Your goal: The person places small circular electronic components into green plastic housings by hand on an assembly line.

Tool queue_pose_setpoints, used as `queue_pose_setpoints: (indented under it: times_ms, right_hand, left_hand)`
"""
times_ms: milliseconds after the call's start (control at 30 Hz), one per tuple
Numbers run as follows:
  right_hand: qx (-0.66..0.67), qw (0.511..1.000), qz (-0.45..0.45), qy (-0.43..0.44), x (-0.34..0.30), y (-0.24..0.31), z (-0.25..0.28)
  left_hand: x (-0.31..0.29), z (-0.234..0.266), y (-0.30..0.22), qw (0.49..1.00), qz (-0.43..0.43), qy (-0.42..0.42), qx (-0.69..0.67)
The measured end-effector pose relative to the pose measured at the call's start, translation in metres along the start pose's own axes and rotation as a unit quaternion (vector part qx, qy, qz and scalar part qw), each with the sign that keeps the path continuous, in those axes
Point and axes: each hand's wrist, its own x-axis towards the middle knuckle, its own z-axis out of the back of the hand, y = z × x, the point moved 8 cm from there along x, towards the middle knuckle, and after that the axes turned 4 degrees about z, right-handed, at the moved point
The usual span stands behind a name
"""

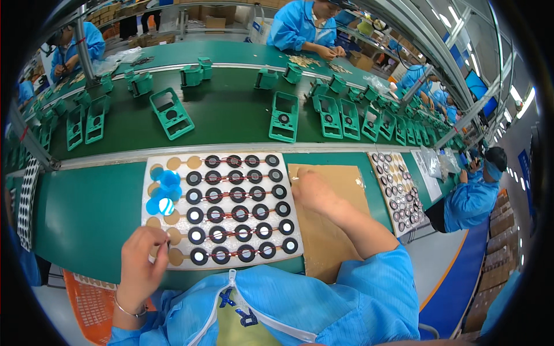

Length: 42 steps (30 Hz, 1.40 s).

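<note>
A white foam tray lies on the green bench before me, filled with rows of small round black speakers with pale centres and thin red wires. Empty tan round recesses show on its left side. Over some of them lie translucent blue discs, partly overlapping. My left hand is closed in a pinch at the tray's lower left, on a small dark thing I cannot make out. At the tray's right edge, over a brown cardboard sheet, my right hand has its fingers curled together; their tips are mostly hidden.
Green plastic housings stand along the line beyond a metal rail. Another speaker tray lies to the right. An orange basket is below the bench at left. Co-workers in blue sit across and at right.
</note>
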Motion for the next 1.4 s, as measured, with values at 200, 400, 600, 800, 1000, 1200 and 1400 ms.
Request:
queue_pose_setpoints:
  times_ms: [200,400,600,800,1000,1200,1400]
  right_hand:
    - [0.239,0.883,0.113,-0.387,0.005,0.037,0.137]
    - [0.705,0.622,0.216,0.263,0.007,0.144,0.032]
    - [0.803,0.361,0.240,0.408,0.004,0.165,0.015]
    - [0.779,0.351,0.252,0.455,-0.004,0.165,0.015]
    - [0.554,0.736,0.382,0.076,0.009,0.149,0.048]
    - [0.329,0.816,0.452,-0.147,-0.010,0.154,0.072]
    - [0.313,0.818,0.458,-0.156,-0.015,0.156,0.075]
  left_hand:
    - [0.029,-0.019,0.025,0.900,0.161,0.015,-0.405]
    - [0.051,-0.047,0.020,0.829,0.142,0.040,-0.539]
    - [0.066,-0.048,0.003,0.850,0.066,0.032,-0.521]
    - [0.072,-0.036,-0.013,0.916,-0.051,0.027,-0.396]
    - [0.060,-0.039,0.013,0.935,0.106,-0.011,-0.339]
    - [0.050,-0.063,0.032,0.877,0.209,0.060,-0.427]
    - [0.050,-0.065,0.035,0.886,0.219,0.056,-0.405]
